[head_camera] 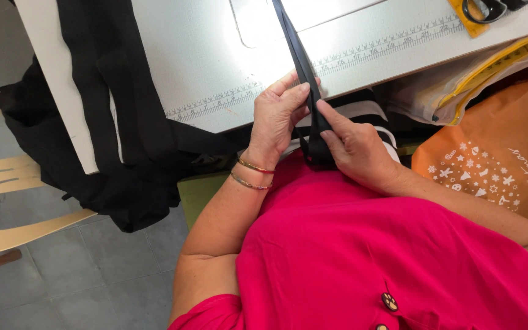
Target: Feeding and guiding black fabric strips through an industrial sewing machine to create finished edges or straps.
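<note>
Head view looks down on a long narrow black fabric strip (305,67) that runs from the far edge of my white sewing table (203,55) across its near edge and down toward my lap. My left hand (276,116) pinches the strip just at the near edge, thumb and fingertips closed tight on the cloth, two thin gold bangles (252,174) at the wrist. My right hand (352,150) sits just below it, fingers narrowed onto the same strip, pressing its folded edges together over my pink blouse (368,256).

As I judge it, I am folding and smoothing the strip between both hands; the next move calls for sliding my grip along it while keeping the fold even and the cloth taut.

A printed ruler strip (362,49) runs along the table near its near edge, passing under the black strip. At the far right corner lie black-handled scissors (487,9) on a yellow piece. More black fabric (123,134) hangs off the left edge of the table down toward the grey tiled floor (93,275). Beside it on the left stands a cream plastic chair (7,183). On my right, an orange printed bag (496,165) rests beside a clear plastic packet with yellow trim (459,85).
</note>
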